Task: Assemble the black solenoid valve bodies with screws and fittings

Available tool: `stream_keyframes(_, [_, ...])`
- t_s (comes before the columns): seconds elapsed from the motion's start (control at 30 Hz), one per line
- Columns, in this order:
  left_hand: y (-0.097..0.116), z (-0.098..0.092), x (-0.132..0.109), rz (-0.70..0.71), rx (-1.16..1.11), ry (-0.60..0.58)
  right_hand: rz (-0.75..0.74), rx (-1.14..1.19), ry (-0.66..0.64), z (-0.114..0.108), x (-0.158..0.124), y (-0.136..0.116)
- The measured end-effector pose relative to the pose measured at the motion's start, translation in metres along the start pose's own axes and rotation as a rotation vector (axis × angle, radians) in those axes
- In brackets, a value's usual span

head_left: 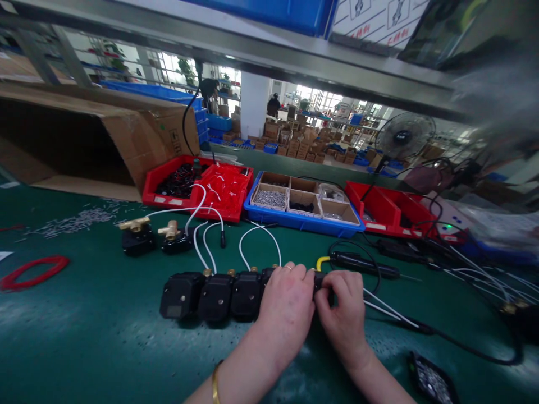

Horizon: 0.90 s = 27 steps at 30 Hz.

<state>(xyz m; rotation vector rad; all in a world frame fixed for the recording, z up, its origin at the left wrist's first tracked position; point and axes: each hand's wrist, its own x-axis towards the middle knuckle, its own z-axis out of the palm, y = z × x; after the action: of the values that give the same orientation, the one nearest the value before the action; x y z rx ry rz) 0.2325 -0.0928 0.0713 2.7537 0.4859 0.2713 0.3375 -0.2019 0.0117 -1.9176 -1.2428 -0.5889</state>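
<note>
Several black box-shaped valve actuators (217, 298) stand in a row on the green bench, with brass fittings and white cables behind them. My left hand (288, 306) is closed over a black valve actuator (268, 275) at the right end of the row, covering most of it. Just right of it, my right hand (344, 308) is pinched, thumb and fingers together, against a dark part (323, 280); what lies between its fingertips is hidden. Farther back on the left sit two more black actuators (138, 240) topped with brass valve bodies (169, 230).
Behind my hands lies a black electric screwdriver (364, 264). Red bins (197, 191) and a blue sectioned tray (303, 224) of small parts line the back. A red wire coil (36, 272) and cardboard box (122, 140) are left; a black dish of screws (432, 379) is right.
</note>
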Motion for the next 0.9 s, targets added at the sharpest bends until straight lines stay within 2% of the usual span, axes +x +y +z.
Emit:
stream_keyframes(0.1, [0.001,0.004,-0.001,-0.030,-0.020,0.010,0.053,0.004,0.022,0.005,-0.003,0.004])
stream_keyframes(0.33, [0.001,0.018,-0.001,-0.095,-0.023,0.074,0.034,0.089,-0.112,-0.003,-0.016,0.009])
stream_keyframes(0.43, [0.000,0.021,0.000,-0.098,-0.022,0.088,0.104,0.141,-0.176,-0.012,-0.019,0.010])
stream_keyframes(0.57, [0.001,0.017,0.001,-0.079,0.000,0.089,0.196,0.246,-0.250,-0.021,-0.013,0.013])
stream_keyframes(0.73, [0.003,0.010,0.000,-0.069,0.001,0.044,0.119,0.307,-0.294,-0.025,0.000,0.020])
stream_keyframes(0.9, [0.003,0.007,0.001,-0.071,0.007,0.014,0.121,0.217,-0.341,-0.027,0.010,0.020])
